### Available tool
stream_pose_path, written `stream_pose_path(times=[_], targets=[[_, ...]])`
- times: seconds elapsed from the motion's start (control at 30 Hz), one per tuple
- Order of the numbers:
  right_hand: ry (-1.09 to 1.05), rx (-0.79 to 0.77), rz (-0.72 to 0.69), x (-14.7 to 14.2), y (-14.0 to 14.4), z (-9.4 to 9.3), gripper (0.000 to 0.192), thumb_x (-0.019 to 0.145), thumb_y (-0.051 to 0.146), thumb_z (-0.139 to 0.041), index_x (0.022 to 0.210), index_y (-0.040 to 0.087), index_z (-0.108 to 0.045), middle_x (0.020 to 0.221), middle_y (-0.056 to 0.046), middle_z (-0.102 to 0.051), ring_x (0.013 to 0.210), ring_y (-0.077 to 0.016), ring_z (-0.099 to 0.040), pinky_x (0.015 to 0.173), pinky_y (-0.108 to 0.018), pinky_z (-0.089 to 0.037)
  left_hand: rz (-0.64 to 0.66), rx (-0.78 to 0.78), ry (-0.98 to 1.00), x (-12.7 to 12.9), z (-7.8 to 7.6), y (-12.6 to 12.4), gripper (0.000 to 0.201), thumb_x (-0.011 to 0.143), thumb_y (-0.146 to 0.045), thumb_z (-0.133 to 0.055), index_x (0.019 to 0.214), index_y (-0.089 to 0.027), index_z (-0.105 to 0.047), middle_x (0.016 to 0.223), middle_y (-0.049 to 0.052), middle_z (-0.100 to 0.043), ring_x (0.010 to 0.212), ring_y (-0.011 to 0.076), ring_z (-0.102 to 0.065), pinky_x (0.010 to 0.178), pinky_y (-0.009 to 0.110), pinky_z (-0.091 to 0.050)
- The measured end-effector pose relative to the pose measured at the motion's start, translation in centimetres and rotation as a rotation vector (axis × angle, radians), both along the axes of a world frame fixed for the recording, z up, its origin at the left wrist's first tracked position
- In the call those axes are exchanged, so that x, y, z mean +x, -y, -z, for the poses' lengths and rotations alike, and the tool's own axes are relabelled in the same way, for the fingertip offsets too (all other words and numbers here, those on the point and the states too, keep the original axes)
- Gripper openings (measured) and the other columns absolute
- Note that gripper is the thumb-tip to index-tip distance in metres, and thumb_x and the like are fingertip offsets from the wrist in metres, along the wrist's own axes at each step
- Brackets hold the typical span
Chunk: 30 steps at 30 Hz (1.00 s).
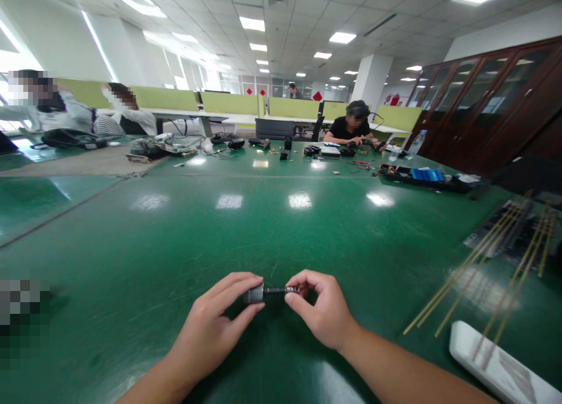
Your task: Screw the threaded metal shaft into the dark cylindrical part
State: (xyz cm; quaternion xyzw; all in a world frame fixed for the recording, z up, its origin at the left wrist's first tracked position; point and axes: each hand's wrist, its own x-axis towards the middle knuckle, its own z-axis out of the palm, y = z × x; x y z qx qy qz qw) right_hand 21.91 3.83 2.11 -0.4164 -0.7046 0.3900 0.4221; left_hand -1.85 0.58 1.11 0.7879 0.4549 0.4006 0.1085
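Green matting covers the table point(281, 228). Nearest, the left hand point(211, 328) pinches the small black part point(254, 294) while the right hand point(322, 310) pinches its thin shaft point(281, 290) — opposed grips steadying it just above the mat. Thin rods point(483, 263) lie rightward; seated people point(353, 129) work beyond.

The table point(175, 240) is deep glossy green, marked with pale white reflections; the small part point(254, 294) held between the hands is dark grey, its thin stem point(276, 290) black; the rods point(478, 269) on the right are dull yellow-olive; the flat device point(496, 366) at the near right is white; the far partitions point(228, 102) are light yellow-green; the cabinets point(500, 105) on the far right are dark reddish brown; the box point(427, 174) far right is bright blue; the ceiling point(307, 12) is white.
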Motion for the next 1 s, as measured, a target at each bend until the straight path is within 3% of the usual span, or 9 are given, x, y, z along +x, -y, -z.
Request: stream_pose_path(times=[1.0], targets=[[-0.024,0.018,0.023,0.2,-0.07,-0.07,0.006,0.081,0.019,-0.069,0.085,0.016,-0.072,0.073,-0.003,-0.068,0.067,-0.0162,-0.06,0.065,-0.027,-0.048,0.016,0.046,0.007,-0.36,-0.19,-0.43,0.035,0.093,-0.02,-0.067,0.126,-0.029,-0.06,0.124,0.002,-0.061,0.115,0.0157,-0.06,0.101,0.027,-0.05]])
